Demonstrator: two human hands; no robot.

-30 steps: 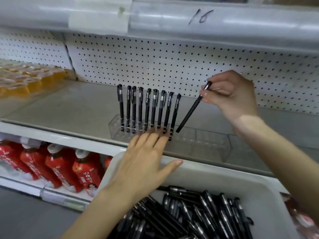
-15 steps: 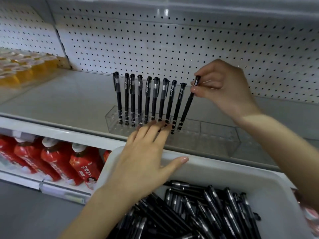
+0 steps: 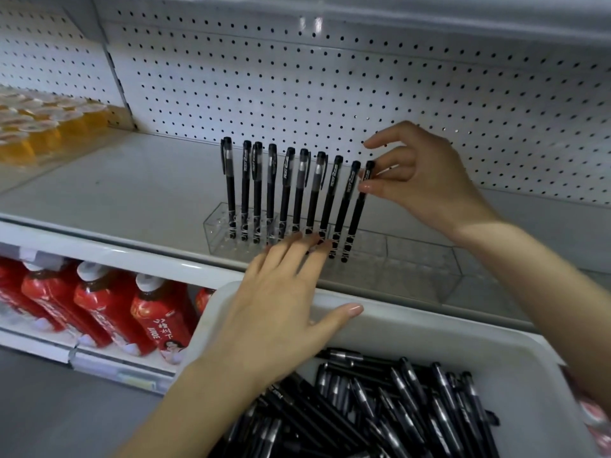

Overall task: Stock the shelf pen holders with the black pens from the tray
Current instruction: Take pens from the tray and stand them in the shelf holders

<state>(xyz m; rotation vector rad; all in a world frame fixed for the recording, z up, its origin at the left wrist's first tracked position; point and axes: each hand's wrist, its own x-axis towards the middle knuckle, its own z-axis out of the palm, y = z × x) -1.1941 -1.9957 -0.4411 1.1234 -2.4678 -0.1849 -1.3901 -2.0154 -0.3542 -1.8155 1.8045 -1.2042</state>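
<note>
**Ten pens in, lots more to go**

Our right hand (image 3: 426, 180) pinched the cap of a black pen (image 3: 356, 219) between the thumb and a finger. The pointing finger was lifted up. The tip of the pen was down in the clear pen holder (image 3: 413, 262), which sat on the shelf (image 3: 132, 186) close to its near edge. The pen leaned a little. We think it was just about in its hole, but we had not let go yet.

Just to the left of it stood a row of nine pens (image 3: 286, 193) with their caps up. They were all in the left part of the holder. The right part of the holder had no pens in it.

Our left hand (image 3: 281, 305) was flat, with the fingers straight and side by side. The fingertips touched the near side of the holder. The thumb stuck out over the rim of the white tray (image 3: 429, 332).

The tray was nearest to us, in front of the shelf. A big pile of black pens (image 3: 380, 411) lay in it. So the job looked only partly done. A good part of the holder had to be filled, and many pens were left to move.
</note>
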